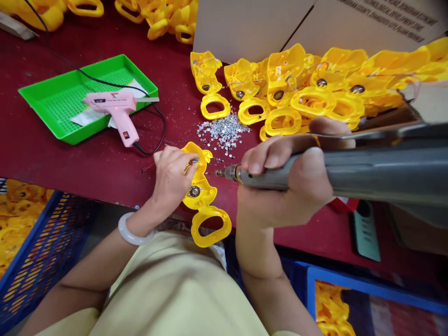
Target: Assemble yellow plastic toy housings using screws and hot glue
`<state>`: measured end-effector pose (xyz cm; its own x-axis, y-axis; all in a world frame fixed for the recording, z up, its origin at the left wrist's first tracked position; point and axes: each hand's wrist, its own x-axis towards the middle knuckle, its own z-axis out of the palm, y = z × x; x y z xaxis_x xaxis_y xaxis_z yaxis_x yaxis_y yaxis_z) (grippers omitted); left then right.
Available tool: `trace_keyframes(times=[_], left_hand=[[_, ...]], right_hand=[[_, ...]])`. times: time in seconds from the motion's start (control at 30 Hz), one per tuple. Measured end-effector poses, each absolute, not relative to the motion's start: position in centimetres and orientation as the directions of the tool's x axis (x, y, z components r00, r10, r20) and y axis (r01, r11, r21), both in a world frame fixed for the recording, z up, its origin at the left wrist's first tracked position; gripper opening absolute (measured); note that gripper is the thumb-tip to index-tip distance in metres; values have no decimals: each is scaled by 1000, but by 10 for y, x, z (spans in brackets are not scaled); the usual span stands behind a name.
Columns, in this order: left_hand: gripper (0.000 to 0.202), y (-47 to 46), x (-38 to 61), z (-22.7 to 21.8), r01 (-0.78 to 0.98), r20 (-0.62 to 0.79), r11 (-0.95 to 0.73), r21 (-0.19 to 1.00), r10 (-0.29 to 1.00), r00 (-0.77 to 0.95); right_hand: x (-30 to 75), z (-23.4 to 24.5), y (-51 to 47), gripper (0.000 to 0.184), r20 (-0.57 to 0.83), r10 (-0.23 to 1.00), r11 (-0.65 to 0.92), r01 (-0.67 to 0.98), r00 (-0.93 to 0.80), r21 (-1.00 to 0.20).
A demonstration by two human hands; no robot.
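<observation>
My left hand grips a yellow plastic shell at the table's front edge, its fingers closed at a small circuit board inside. A round metal speaker-like part sits in the shell's middle, and the ring handle points toward my body. My right hand is wrapped round a grey electric screwdriver, held level. Its thin bit points left, close beside the shell; whether they touch I cannot tell. Just beyond lies a heap of small silver screws.
A pink glue gun leans on a green tray, its black cord trailing across the red table. More yellow shells line up before a cardboard box. Blue crates of yellow parts stand below. A phone lies at right.
</observation>
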<state>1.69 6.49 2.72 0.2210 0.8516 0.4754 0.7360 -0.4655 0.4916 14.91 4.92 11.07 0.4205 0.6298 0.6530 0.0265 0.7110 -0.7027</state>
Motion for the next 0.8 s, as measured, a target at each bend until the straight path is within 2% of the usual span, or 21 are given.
trace_keyframes(times=[0.13,0.23,0.37,0.63,0.8], left_hand=[[8,64,19,22,762,557,-511,397,794,242],[7,63,18,19,779,600,-530,335,757,257],[4,62,16,19,798,598,-515,312,759,256],[6,52,14,24,859,513,-348,375,850,121],[7,50,13,18,847,475,-341,408,872,122]], right_hand=[[135,110,59,8,641,574,713,74,510,-698],[128,106,64,11,663,567,708,123,489,-695],[124,98,66,15,638,567,722,58,521,-690],[121,90,68,16,632,618,681,83,468,-728],[118,85,69,17,662,619,708,64,423,-703]])
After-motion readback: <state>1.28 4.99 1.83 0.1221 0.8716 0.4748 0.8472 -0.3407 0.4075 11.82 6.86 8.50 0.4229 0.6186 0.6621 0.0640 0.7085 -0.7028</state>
